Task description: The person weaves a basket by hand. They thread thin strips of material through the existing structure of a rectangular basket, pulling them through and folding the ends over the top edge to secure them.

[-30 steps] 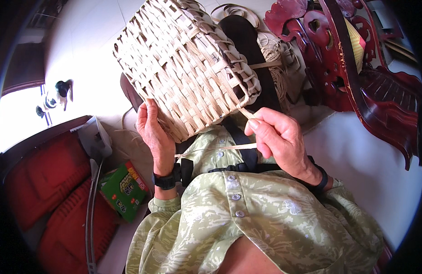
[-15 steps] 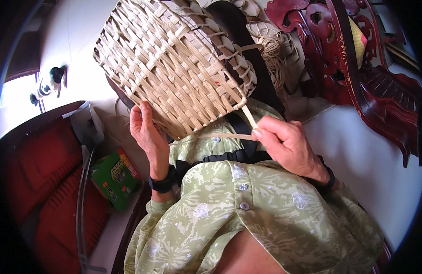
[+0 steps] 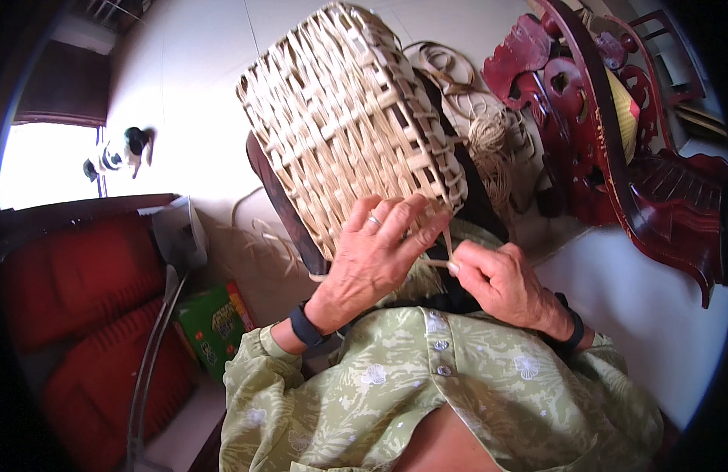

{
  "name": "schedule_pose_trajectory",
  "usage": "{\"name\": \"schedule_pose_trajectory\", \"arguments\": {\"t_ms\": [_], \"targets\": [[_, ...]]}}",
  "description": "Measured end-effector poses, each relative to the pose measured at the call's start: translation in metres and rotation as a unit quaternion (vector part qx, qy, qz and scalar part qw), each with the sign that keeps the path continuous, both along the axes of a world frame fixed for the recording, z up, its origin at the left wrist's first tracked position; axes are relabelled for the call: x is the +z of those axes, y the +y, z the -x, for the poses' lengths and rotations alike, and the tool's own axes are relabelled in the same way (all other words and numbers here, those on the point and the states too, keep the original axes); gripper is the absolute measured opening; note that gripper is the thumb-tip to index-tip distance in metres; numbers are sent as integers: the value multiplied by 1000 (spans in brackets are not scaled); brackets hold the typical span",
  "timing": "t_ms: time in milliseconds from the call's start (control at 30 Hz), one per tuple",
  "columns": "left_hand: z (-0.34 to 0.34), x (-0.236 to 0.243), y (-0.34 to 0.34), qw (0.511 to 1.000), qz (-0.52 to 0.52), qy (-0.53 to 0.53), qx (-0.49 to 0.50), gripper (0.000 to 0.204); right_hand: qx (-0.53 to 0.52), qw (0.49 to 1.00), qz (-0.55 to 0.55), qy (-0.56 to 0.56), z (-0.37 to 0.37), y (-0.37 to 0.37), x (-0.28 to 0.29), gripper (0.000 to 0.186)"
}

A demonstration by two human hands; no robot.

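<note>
A beige woven basket lies tilted across my lap, its flat latticed face turned up toward me. My left hand is over the near right corner, fingers bent down onto the weave and fingertips at the edge. Just right of that corner my right hand is closed, pinching a narrow flat weaving strip between thumb and forefinger. The strip runs from the basket's corner to that pinch. My left fingertips partly hide where it leaves the weave.
Coils of pale strip lie on the floor beyond the basket's right side. A carved dark-red wooden chair stands at right. On the left are red cushions, a lamp, a green box and a black-and-white animal.
My left hand has moved from the basket's left edge to its near right corner, beside the strip. The basket now sits further right in view. My right hand keeps its pinch.
</note>
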State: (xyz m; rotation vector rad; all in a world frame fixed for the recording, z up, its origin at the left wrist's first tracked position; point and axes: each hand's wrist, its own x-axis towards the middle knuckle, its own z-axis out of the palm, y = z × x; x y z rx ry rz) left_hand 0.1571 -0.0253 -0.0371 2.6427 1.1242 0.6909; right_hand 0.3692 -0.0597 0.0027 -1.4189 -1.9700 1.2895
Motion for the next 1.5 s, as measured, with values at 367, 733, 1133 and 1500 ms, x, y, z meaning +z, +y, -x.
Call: {"name": "schedule_pose_trajectory", "arguments": {"t_ms": [367, 733, 1133, 1500], "targets": [[7, -24, 27, 993, -58, -43, -96, 47, -49, 998, 10, 27, 22, -5, -2, 17], [-5, -28, 19, 992, -37, -117, -26, 41, -169, 948, 213, 168, 14, 1, 11, 27], [-23, -31, 12, 989, -69, -121, 42, 21, -174, 911, 230, 295, -6, 43, 31, 26], [-24, -18, 21, 961, 111, -238, 88, 18, -194, 909, 173, 326, -18, 69, -45, 24]]}}
